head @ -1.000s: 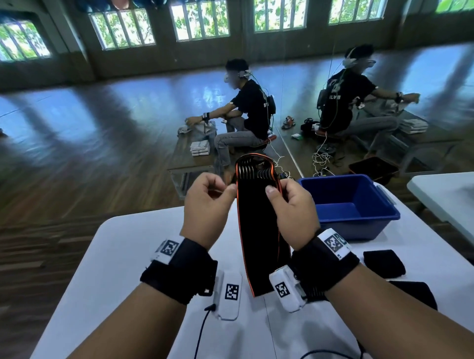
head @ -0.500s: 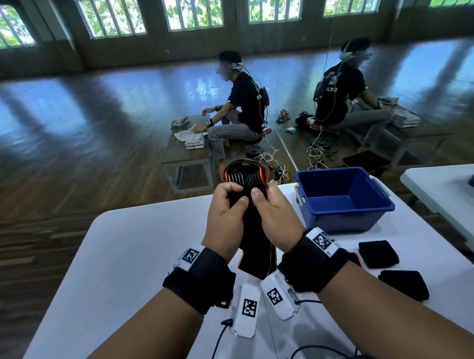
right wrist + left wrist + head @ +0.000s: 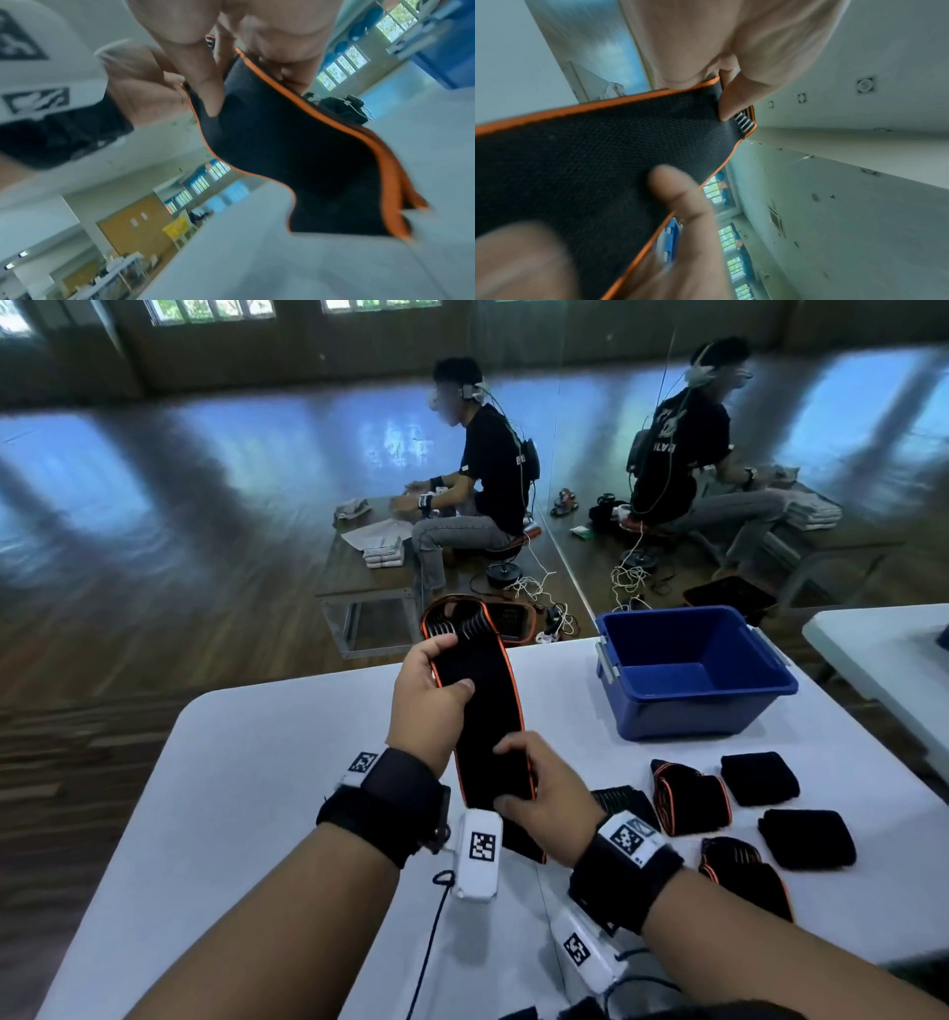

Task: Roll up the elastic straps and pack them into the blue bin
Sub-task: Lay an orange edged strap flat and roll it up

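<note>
A long black elastic strap with orange edging [image 3: 482,716] is held stretched out above the white table [image 3: 257,762]. My left hand [image 3: 429,695] pinches its upper part, thumb on the front face [image 3: 675,194]. My right hand [image 3: 544,793] grips the lower part between thumb and fingers [image 3: 203,87]; the strap [image 3: 295,146] hangs on down to the table. The strap's ribbed top end curls over beyond my left hand. The blue bin [image 3: 688,675] stands at the far right of the table with nothing visible inside.
Several folded or rolled black straps [image 3: 690,796] [image 3: 760,778] [image 3: 806,837] [image 3: 739,870] lie on the table right of my hands. A second white table [image 3: 883,660] stands at far right. Beyond the table's edge is wooden floor, a seated person [image 3: 488,469] and a mirror.
My right hand slid down from the strap's top to its lower part. The left hand stays near the top, and the strap is now stretched out between them.
</note>
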Tool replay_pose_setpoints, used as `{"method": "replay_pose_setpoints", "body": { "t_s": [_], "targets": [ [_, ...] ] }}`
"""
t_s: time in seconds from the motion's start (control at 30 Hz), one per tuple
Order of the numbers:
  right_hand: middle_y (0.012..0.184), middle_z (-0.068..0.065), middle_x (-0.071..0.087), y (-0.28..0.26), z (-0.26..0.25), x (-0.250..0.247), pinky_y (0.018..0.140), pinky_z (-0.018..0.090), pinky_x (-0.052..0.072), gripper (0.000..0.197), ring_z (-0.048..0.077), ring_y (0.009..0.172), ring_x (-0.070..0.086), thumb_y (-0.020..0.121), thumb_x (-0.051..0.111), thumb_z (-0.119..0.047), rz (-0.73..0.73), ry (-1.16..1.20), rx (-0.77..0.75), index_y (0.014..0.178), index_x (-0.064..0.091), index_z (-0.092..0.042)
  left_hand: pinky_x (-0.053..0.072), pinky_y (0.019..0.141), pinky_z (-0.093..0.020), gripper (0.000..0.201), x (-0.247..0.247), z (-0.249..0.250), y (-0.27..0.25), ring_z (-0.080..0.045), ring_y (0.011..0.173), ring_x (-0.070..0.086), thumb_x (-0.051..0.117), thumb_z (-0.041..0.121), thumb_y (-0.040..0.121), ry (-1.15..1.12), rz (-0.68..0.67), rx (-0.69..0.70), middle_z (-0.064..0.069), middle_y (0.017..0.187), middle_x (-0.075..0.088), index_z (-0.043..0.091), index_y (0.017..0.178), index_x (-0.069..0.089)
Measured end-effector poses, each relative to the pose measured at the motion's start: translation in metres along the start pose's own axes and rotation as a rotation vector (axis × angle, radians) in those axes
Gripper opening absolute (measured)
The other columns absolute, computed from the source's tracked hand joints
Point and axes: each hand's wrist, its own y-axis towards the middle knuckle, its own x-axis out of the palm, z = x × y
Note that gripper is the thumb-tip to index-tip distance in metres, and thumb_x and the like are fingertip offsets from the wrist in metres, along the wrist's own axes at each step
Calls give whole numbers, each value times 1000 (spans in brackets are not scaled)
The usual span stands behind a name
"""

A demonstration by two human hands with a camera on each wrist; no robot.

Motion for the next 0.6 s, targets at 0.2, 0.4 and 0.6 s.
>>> {"method": "replay_pose_setpoints", "body": {
  "t_s": [0.2,0.4,0.6],
  "targets": [
    [80,-3,69,-33,58,29,66,30,55,53,10,67,63,77,67,-2,-198,-4,248,107,55,-44,60,90,-47,52,-26,-56,24,-25,97,69,62,-17,78,151,58,-148,-11,113,69,25,109,63],
    [85,-2,69,-61,86,37,62,29,58,56,9,68,65,75,67,4,-226,-29,428,101,60,-45,56,88,-33,51,-45,-114,18,-22,98,65,71,-8,79,498,-46,-248,-7,118,65,14,124,62],
    [79,-16,50,-82,96,41,69,18,46,45,-6,65,47,77,74,-10,-180,-184,478,105,59,-43,48,93,-27,53,-49,-159,13,-23,110,62,64,-5,78,798,-262,-253,-4,124,64,17,127,61]
  ]
}}
